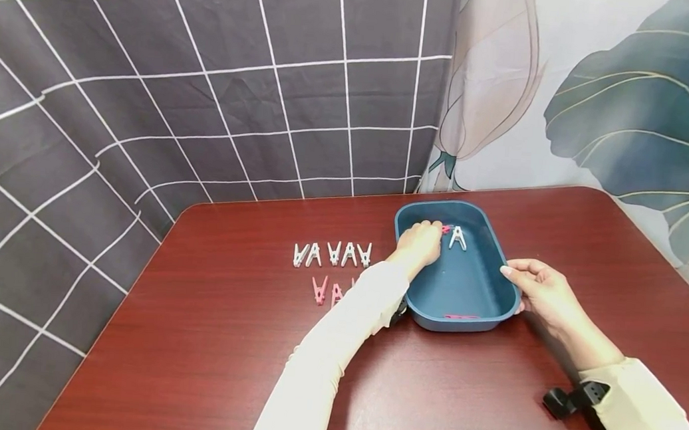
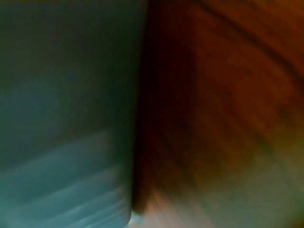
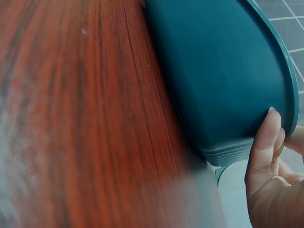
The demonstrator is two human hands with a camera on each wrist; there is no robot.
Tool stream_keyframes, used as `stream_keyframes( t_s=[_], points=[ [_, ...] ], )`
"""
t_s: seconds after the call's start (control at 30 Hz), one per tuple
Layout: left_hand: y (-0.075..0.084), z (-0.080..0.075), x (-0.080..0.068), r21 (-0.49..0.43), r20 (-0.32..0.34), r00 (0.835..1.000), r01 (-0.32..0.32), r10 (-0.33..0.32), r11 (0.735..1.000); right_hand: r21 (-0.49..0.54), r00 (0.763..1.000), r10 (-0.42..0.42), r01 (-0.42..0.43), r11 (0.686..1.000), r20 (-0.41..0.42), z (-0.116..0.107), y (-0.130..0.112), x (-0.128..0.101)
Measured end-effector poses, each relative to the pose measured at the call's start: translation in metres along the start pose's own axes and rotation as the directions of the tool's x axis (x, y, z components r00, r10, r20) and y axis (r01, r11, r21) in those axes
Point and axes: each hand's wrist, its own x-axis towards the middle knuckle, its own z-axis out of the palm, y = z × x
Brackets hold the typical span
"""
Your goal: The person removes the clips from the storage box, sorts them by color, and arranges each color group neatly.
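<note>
A blue plastic bin [image 1: 456, 289] stands on the table. My left hand [image 1: 422, 242] reaches over its left side into it, knuckles up; the fingertips are hidden, so whether they hold anything does not show. Right beside those fingers is a pink clip [image 1: 446, 229], partly covered, and a white clip [image 1: 458, 238] lies a little further right. Another pink piece [image 1: 461, 316] lies along the bin's near wall. My right hand [image 1: 540, 292] grips the bin's right rim, thumb on top and fingers against the outer wall [image 3: 213, 80]. In the left wrist view, the bin's wall [image 2: 66, 109] is dark and blurred.
Left of the bin, several white clips [image 1: 334, 253] form a row on the reddish-brown table [image 1: 192, 337]. Nearer, pink clips [image 1: 319, 290] form another row, partly hidden by the left sleeve [image 1: 323, 347]. A dark grid-patterned cloth [image 1: 304, 99] hangs behind the table.
</note>
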Motion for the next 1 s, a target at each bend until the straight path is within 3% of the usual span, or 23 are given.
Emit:
stream_keyframes(
  t_s=[0.37,0.57,0.8,1.0],
  points=[
    [-0.0015,0.0001,-0.0009,0.063,-0.032,0.996,-0.076,0.079,0.995,-0.004,1.0,0.007,-0.007,1.0,-0.011,-0.0005,0.0006,0.0004],
    [-0.0025,-0.0012,-0.0021,0.069,-0.092,0.991,-0.091,0.097,0.993,0.003,1.0,0.007,-0.007,1.0,-0.01,-0.0017,-0.0005,-0.0005],
    [-0.0023,-0.0003,-0.0029,0.054,-0.005,0.995,-0.102,0.102,0.993,0.002,1.0,0.024,-0.024,1.0,-0.003,-0.0018,-0.001,-0.0008],
    [-0.0033,0.0005,-0.0023,0.058,-0.011,0.993,-0.12,0.121,0.991,-0.011,1.0,0.012,-0.012,1.0,-0.003,-0.0003,-0.0006,-0.0013]
  ],
)
